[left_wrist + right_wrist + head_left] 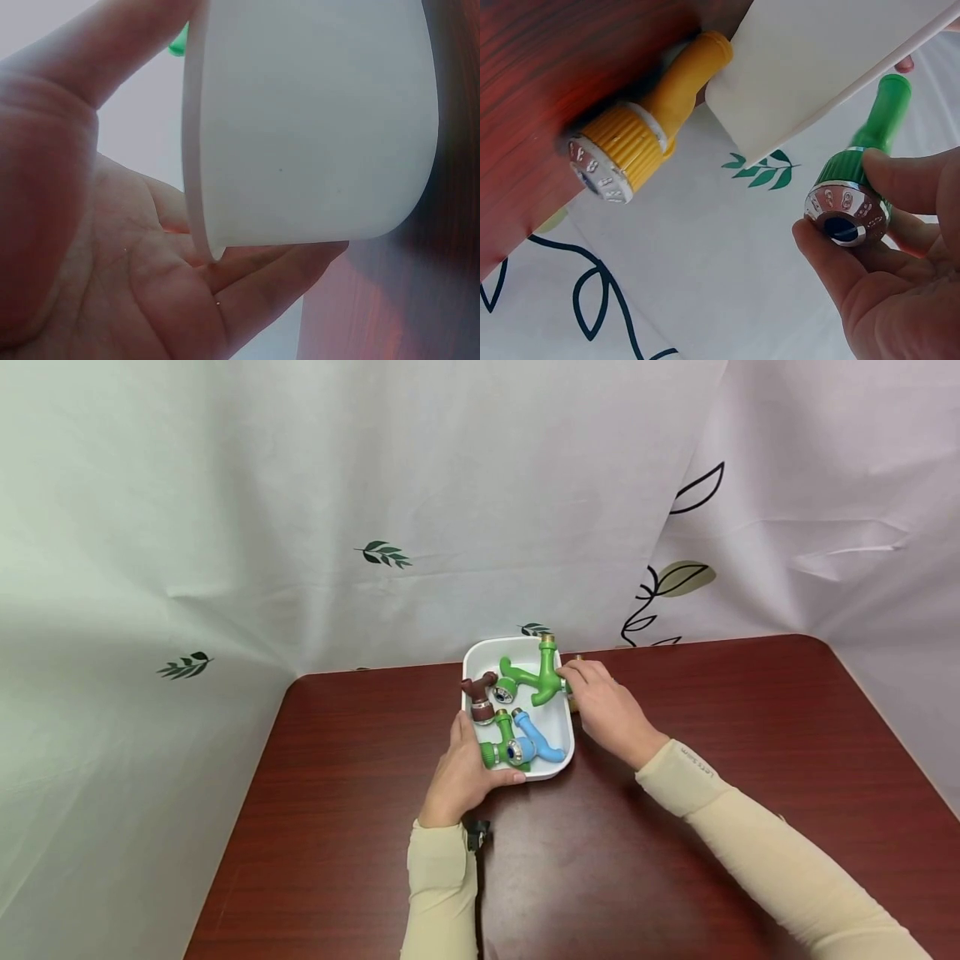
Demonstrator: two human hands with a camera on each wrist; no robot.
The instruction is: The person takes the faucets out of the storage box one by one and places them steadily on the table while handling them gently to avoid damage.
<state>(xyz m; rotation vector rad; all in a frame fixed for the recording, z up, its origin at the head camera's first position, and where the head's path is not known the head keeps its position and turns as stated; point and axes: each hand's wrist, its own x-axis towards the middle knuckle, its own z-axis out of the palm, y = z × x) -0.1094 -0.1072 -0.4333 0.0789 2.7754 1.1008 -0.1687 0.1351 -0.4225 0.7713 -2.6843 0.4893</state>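
My left hand (459, 777) holds the near left corner of a white plastic tub (552, 772), its thumb along the near rim and fingers against the side. Above the tub's right rim, my right hand (606, 706) pinches a green faucet (847, 184) by its ribbed, chrome-capped knob. Inside the tub lie a brown faucet (482, 697), a blue faucet (536, 739) and a smaller green faucet (504, 727). Another green faucet's chrome-capped knob (505, 691) shows near the middle. A yellow faucet (656, 120) lies on the table beside the tub, mostly hidden behind my right hand in the head view.
The tub stands near the back edge of a dark red wooden table (360, 810). Behind and to the sides hangs a white curtain (300, 527) with leaf prints. A black strap piece (477, 835) shows at my left wrist.
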